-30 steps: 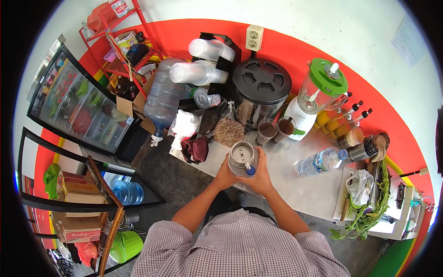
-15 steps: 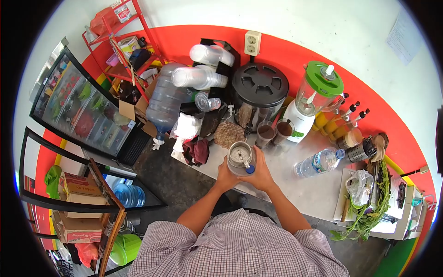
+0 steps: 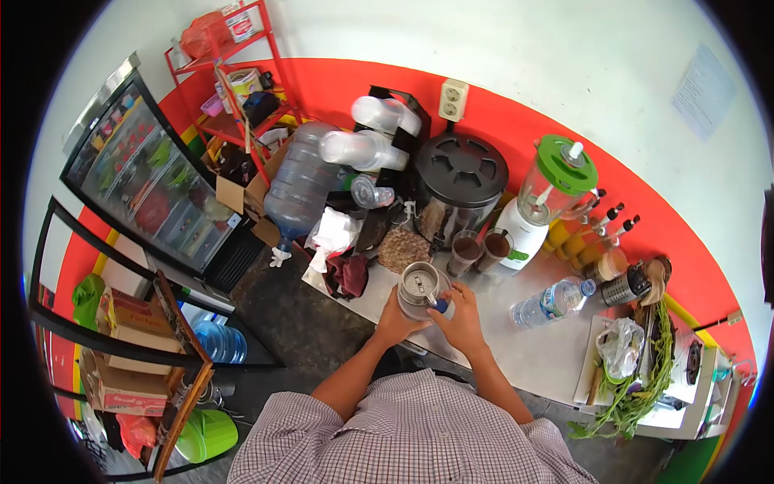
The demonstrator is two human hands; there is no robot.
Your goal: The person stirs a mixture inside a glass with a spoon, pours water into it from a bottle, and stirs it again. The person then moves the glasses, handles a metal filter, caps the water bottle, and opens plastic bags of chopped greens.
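Over the table's front edge I hold a round, clear-sided container with a metal top (image 3: pixel 419 280); its exact kind I cannot make out. My left hand (image 3: pixel 393 323) is wrapped around its left side. At its lower right sits a small blue knob (image 3: pixel 439 306), with the fingers of my right hand (image 3: pixel 461 319) closed on or against it. Just beyond the container stand two clear cups of brown drink, a left cup (image 3: pixel 463 256) and a right cup (image 3: pixel 494 252). A brown textured bundle (image 3: pixel 405 248) lies to the left of them.
Behind the cups are a black-lidded dispenser (image 3: pixel 461 171) and a green-lidded blender (image 3: pixel 556 173). A water bottle (image 3: pixel 548 303) lies on the metal table (image 3: pixel 504 339) at right, near leafy stems (image 3: pixel 645 379). Stacked plastic cups (image 3: pixel 363 150) and a large water jug (image 3: pixel 302 181) stand left.
My right hand has shifted from cupping the container's right side to the blue knob. My left hand still holds the container. The camera view has tilted slightly.
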